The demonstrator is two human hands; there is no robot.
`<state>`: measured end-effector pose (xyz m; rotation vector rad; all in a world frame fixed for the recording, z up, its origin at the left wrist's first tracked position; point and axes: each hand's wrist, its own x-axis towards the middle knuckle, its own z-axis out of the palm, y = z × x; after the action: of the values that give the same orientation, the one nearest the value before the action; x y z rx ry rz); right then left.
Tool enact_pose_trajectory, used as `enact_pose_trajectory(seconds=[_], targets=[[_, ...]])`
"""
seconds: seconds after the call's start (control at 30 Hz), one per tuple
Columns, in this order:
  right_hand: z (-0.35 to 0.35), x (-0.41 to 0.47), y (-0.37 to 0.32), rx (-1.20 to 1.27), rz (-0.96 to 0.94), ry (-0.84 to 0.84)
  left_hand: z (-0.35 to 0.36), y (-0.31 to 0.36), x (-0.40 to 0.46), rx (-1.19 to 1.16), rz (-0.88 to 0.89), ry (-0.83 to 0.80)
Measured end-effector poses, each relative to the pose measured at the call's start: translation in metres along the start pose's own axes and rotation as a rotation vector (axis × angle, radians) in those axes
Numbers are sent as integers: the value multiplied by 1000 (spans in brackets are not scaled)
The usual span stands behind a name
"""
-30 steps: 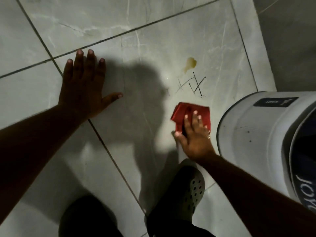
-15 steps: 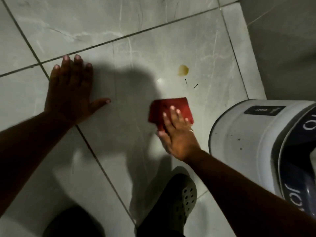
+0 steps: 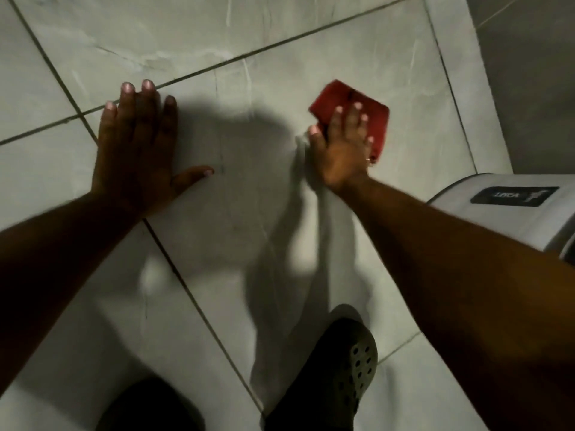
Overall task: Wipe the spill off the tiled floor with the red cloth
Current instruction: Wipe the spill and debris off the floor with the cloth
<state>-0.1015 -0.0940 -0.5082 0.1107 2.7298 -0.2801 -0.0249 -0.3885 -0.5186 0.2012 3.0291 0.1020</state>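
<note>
Cloth: red cloth (image 3: 353, 112), folded, flat on the tiled floor (image 3: 280, 42), far of our feet. Right hand (image 3: 343, 150): fingers spread, pressing the cloth's near half, not clenched. Left hand (image 3: 137, 150): open, palm flat on the tile, well apart, bracing. Spill: not visible; we judge it under the cloth. Method: we keep even pressure, stroke inward, and refold to a clean face.
</note>
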Motion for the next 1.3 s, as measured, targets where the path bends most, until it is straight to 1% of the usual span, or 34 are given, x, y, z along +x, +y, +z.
enact_pose_trajectory(seconds=[0.07, 0.1, 0.13, 0.17, 0.2, 0.23, 0.3, 0.37, 0.43, 0.5, 0.53, 0.57, 0.6, 0.67, 0.77, 0.8, 0.83, 0.9, 0.97, 1.0, 1.03, 1.1, 1.2, 1.27, 1.3], targets=[[0, -23, 0, -80, -284, -32, 0, 1, 5, -4, -40, -16], [-4, -33, 9, -126, -391, -71, -1, 3, 7, -6, -38, -18], [-9, -40, 23, -177, -464, -113, -3, 5, 8, -3, -18, -15], [-16, -46, 41, -224, -498, -147, -4, 6, 8, 4, 12, -10], [-21, -51, 60, -256, -490, -169, -6, 6, 9, 11, 38, -8], [-27, -54, 78, -260, -436, -182, -9, 6, 10, 14, 45, -6], [-35, -52, 102, -194, -255, -182, -13, 3, 10, 9, 9, -9], [-36, -33, 106, -111, -55, -138, -12, 1, 10, 8, -33, -7], [-32, -1, 86, -14, 152, -54, -8, -1, 9, 7, -44, -2], [-33, 36, 51, 90, 388, 27, -3, -4, 9, 1, -59, -10], [-33, 52, 33, 125, 453, 41, -1, -4, 9, -2, -72, -19], [-34, 64, 14, 136, 444, 31, 1, -4, 9, 1, -81, -25], [-32, 73, -6, 134, 374, 4, 2, -4, 10, 8, -86, -31], [-22, 73, -52, 76, 146, -22, 2, -6, 12, 9, -88, -41], [2, 34, -101, -198, -222, 35, 0, -12, 15, -21, -97, -30], [10, 16, -107, -254, -355, 8, -2, -16, 14, -30, -104, -29], [14, 1, -103, -292, -474, -40, -4, -18, 12, -35, -105, -27], [13, -12, -75, -325, -630, -107, -5, -21, 7, -13, -85, 5], [1, -9, -38, -305, -713, -120, -6, -22, 0, 16, -59, 47], [-5, -5, -17, -299, -719, -116, -6, -21, -2, 16, -56, 47], [-12, 1, 5, -289, -677, -104, -6, -21, -4, 10, -61, 37], [-29, 14, 55, -228, -458, -75, -7, -19, -5, -22, -90, 6], [-48, 21, 115, -137, 26, -90, -7, -18, 0, -58, -129, -9], [-41, 13, 122, -93, 328, -112, -4, -17, 4, -33, -139, 5], [-34, 9, 115, -56, 451, -86, -3, -17, 5, -17, -150, 1]])
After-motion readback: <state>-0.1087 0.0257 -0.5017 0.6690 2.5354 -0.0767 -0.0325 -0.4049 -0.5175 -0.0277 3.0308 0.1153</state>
